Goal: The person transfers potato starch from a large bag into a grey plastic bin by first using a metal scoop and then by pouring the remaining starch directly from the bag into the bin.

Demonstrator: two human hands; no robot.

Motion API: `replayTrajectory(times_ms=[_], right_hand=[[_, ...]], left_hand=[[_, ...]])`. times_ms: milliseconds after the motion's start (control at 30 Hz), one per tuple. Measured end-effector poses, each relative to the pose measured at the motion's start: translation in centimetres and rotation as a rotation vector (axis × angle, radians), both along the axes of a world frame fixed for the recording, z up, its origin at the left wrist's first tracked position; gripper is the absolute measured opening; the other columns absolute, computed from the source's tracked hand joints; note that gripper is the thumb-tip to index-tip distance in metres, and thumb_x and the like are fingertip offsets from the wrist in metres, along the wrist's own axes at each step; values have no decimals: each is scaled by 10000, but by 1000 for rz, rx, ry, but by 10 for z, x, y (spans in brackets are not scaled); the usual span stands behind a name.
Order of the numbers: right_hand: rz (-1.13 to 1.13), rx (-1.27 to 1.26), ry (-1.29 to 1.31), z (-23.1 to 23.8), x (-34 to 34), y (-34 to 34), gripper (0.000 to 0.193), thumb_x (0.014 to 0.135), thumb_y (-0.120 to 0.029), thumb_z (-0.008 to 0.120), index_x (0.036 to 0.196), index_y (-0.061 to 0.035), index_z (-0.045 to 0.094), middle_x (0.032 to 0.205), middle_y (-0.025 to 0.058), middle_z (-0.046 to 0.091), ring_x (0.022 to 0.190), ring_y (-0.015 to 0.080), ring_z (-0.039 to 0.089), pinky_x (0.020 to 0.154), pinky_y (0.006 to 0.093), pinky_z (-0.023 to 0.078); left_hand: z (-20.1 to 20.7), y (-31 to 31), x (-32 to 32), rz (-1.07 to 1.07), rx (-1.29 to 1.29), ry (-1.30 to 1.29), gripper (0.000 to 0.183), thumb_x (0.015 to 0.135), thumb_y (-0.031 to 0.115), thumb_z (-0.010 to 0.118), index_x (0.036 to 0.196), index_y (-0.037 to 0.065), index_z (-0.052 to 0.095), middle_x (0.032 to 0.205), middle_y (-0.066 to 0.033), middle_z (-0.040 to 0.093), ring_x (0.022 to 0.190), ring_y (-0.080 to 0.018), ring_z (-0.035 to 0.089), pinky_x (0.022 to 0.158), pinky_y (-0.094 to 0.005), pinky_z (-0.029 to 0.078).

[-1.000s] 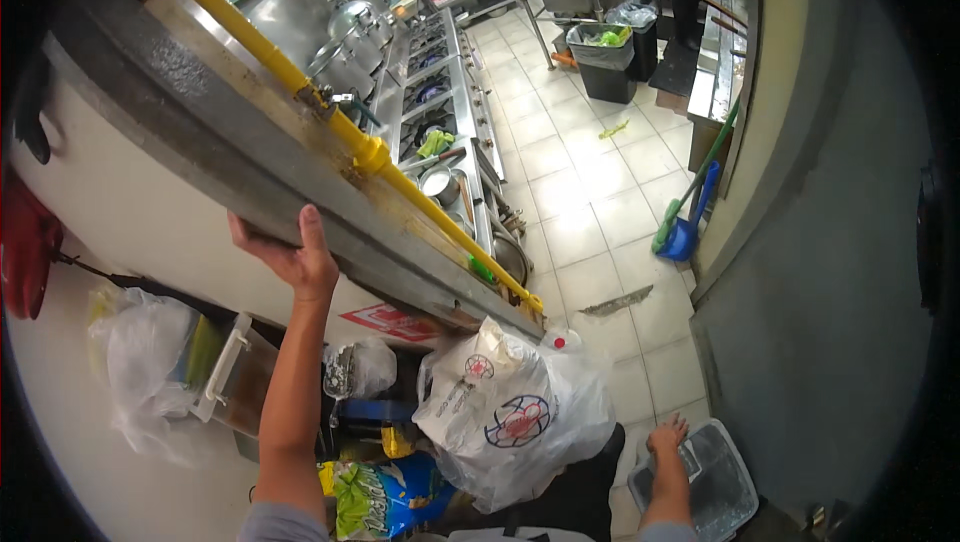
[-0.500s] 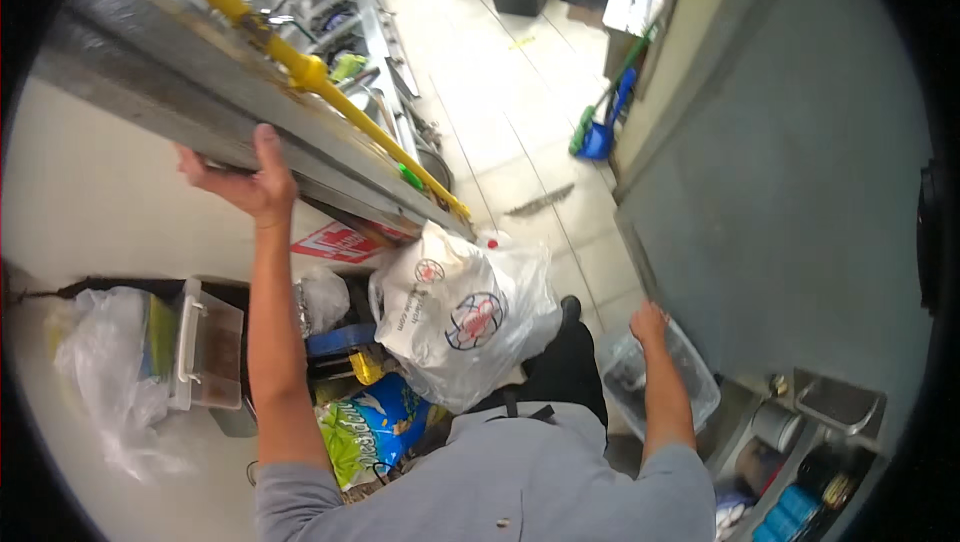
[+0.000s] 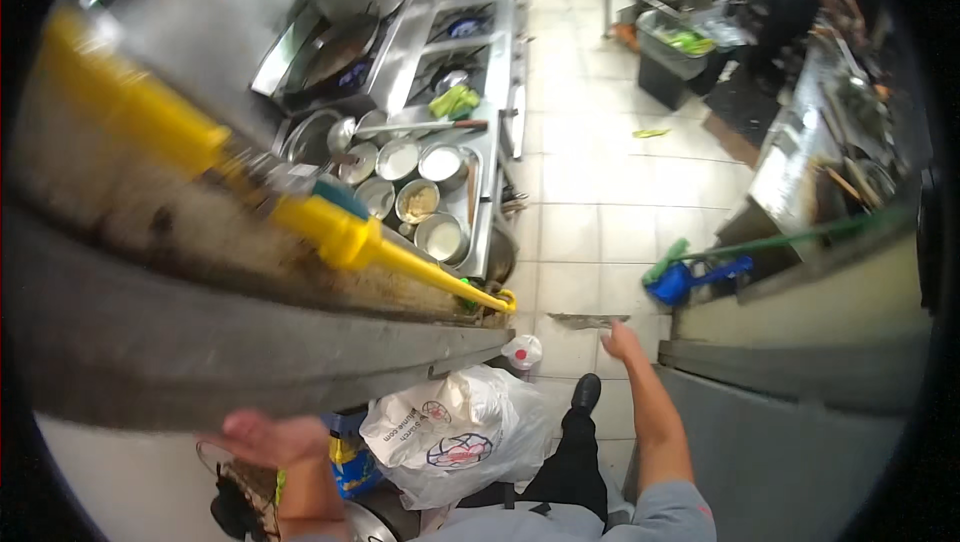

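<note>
My left hand [image 3: 270, 439], blurred by motion, is held palm up with fingers extended, just below the grey door frame [image 3: 300, 357]. Nothing shows in it, and whether it touches the frame I cannot tell. Out ahead, my right hand [image 3: 619, 340] hangs above the tiled floor with its fingers curled in and nothing seen in them. A dark strip [image 3: 575, 321] on the floor shows just beyond that hand. Between my arms stands a large white plastic bag [image 3: 455, 432] with a printed round emblem, beside my leg.
A yellow pipe [image 3: 340, 235] runs along the left, beside a counter with several metal pots [image 3: 418, 202]. Stoves line the aisle behind them. A blue dustpan [image 3: 672, 284] and green broom [image 3: 665, 260] rest at right. A grey bin [image 3: 668, 67] stands farther off.
My view has advanced toward the aisle. My left hand has come away from the upper part of the frame. The right hand has moved forward from beside the clear plastic bin.
</note>
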State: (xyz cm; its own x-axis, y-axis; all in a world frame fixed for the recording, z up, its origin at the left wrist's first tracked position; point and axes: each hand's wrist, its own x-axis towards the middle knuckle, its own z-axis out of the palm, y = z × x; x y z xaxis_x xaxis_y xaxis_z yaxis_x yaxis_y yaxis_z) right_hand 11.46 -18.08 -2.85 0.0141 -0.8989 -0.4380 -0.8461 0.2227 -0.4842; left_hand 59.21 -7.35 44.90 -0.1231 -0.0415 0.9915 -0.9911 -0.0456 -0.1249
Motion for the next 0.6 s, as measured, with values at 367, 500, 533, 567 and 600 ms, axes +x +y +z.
replayTrajectory(times_ms=[367, 500, 533, 567, 600], right_hand=[[283, -893, -369, 85, 233, -450, 681, 849, -194, 702, 1417, 44, 411, 1412, 277, 486, 1283, 429, 482, 1061, 489, 425], [350, -901, -313, 112, 289, -547, 517, 861, -216, 694, 1313, -6, 556, 1378, 246, 545, 1256, 398, 533, 1030, 482, 457], [372, -889, -291, 113, 301, -569, 478, 865, -232, 692, 1277, -12, 592, 1369, 237, 557, 1247, 401, 539, 1016, 479, 466], [360, -847, -265, 128, 312, -579, 389, 861, -253, 699, 1169, -21, 650, 1317, 208, 596, 1195, 381, 573, 994, 479, 476], [422, -762, -223, 147, 317, -587, 319, 849, -259, 709, 1089, -51, 680, 1196, 175, 660, 1094, 362, 625, 926, 489, 506]], left_hand=[[-7, 13, -23, 529, 288, -341, 651, 1066, 443, 347, 1508, -33, 291, 1511, -256, 392, 1360, -364, 446, 1138, -511, 377], [-9, -14, -29, 557, 352, -247, 654, 1056, 430, 373, 1511, -31, 287, 1514, -254, 387, 1361, -361, 442, 1137, -507, 375], [-9, -21, -29, 557, 364, -225, 655, 1053, 427, 380, 1512, -30, 285, 1515, -253, 385, 1361, -361, 441, 1137, -506, 374], [-9, -24, -31, 569, 381, -204, 656, 1051, 424, 386, 1513, -30, 284, 1516, -253, 384, 1361, -360, 440, 1137, -505, 373], [-9, -27, -32, 580, 401, -179, 657, 1048, 421, 393, 1514, -29, 283, 1517, -252, 382, 1362, -360, 440, 1137, -505, 373]])
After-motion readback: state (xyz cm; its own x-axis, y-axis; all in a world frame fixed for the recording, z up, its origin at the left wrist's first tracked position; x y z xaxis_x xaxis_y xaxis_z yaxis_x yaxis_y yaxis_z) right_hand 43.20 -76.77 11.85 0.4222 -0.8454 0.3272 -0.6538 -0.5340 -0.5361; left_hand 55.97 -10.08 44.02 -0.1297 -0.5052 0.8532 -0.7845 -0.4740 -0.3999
